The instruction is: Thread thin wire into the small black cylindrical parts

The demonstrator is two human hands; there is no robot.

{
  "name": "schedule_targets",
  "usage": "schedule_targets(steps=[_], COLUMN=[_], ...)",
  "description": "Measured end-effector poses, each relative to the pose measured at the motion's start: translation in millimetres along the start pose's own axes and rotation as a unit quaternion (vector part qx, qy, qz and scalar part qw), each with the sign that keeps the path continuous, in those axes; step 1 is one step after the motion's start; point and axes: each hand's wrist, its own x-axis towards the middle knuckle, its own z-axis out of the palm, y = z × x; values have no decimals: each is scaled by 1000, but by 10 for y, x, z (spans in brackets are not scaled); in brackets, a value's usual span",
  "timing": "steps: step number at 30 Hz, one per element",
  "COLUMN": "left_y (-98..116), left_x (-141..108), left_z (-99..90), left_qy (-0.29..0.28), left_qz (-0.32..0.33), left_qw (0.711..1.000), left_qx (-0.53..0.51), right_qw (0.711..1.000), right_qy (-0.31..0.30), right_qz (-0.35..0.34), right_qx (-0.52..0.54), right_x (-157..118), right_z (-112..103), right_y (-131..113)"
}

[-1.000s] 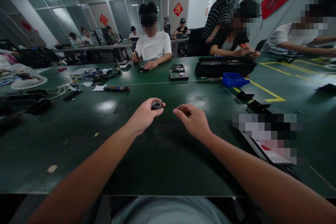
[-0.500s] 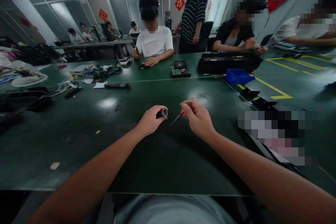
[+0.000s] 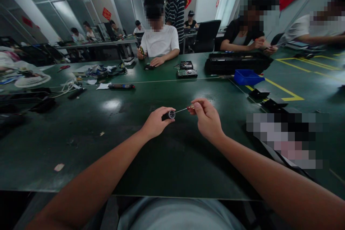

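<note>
My left hand [image 3: 155, 123] is closed round a short black cylinder [image 3: 171, 115]. Its round end, with a silver rim, faces right and toward me; the rest is hidden in my fingers. Between the thumb and fingers of my right hand [image 3: 208, 118] is a small screwdriver [image 3: 191, 107] with a red and clear handle. The thin shaft points left, and its tip is at the silver-rimmed end of the cylinder. Whether the tip touches the rim or goes inside is too small to tell. Both hands are above the green table [image 3: 172, 161].
Farther back lie circuit boards [image 3: 187, 73], a blue bin [image 3: 248, 77], a long black housing [image 3: 238, 63] and a dark pen-shaped tool [image 3: 122, 86]. Black brackets [image 3: 274, 105] lie to the right. Cables and a white fan [image 3: 32, 80] are at left. A co-worker [image 3: 160, 39] sits opposite.
My right hand has turned the screwdriver from pointing down-left to nearly level, bringing its tip up to the cylinder's end. My left hand keeps its hold. The standing person behind has moved left.
</note>
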Motion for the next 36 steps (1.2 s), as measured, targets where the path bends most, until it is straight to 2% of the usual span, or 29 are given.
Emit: schedule_targets(steps=[5, 11, 29, 36], left_y=[-21, -64, -99, -59], left_x=[-4, -13, -13, -13], left_z=[-14, -26, -16, -34], left_qy=[5, 7, 9, 3], left_qz=[-1, 3, 4, 6], left_qw=[1000, 1000, 1000, 1000], left_qx=[9, 12, 30, 28], right_qw=[999, 982, 982, 979], right_qy=[-14, 2, -82, -92], right_qz=[0, -11, -86, -23], right_qx=[-32, -188, -146, -179], right_x=[14, 38, 16, 37], right_z=[-31, -83, -94, -97], right_y=[-59, -126, -131, -140])
